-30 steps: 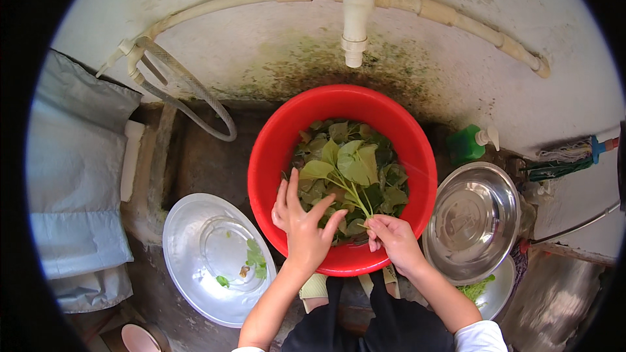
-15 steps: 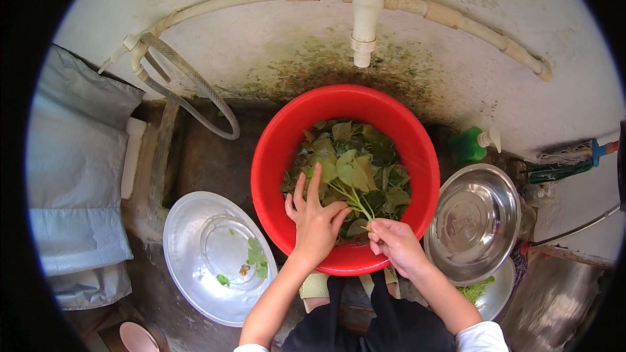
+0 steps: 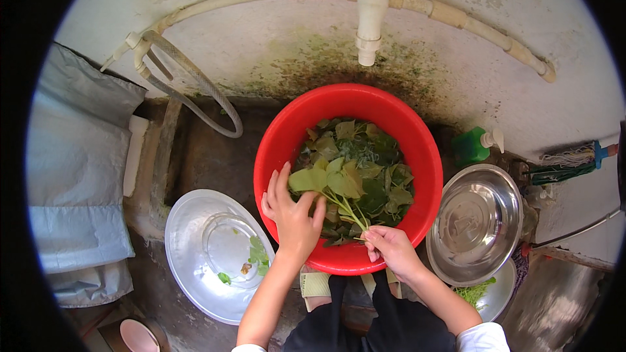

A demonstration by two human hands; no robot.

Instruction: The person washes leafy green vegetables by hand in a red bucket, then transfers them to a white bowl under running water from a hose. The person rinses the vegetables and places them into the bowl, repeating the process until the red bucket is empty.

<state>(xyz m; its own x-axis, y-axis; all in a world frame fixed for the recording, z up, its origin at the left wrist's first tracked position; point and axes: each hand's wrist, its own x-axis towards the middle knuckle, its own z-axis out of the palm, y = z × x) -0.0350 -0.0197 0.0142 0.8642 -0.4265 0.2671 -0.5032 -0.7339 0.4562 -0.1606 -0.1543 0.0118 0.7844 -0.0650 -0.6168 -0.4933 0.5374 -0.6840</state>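
A red plastic tub [image 3: 264,143] holds many green leaves [image 3: 375,192] lying in water. Over its near side, my right hand [image 3: 393,251] pinches the lower stem ends of a small sprig of leafy greens [image 3: 336,179] between thumb and fingers. The sprig's pale stems slant up and left to its broad leaves. My left hand [image 3: 293,221] is at the tub's near left side, fingers apart and stretched upward, right beside the sprig's leaves. Whether its fingertips touch a leaf I cannot tell.
To the left lies a wide silver basin [image 3: 189,261] with a few leaf scraps. A steel bowl [image 3: 476,221] stands at right, partly over another bowl with greens [image 3: 475,292]. A white tap [image 3: 370,26] overhangs the tub; a green pump bottle [image 3: 469,146] is beyond the bowl.
My left hand has shifted left and down from the stems toward the tub's left side. The sprig's leaves have swung left, while my right hand keeps its pinch on the stems.
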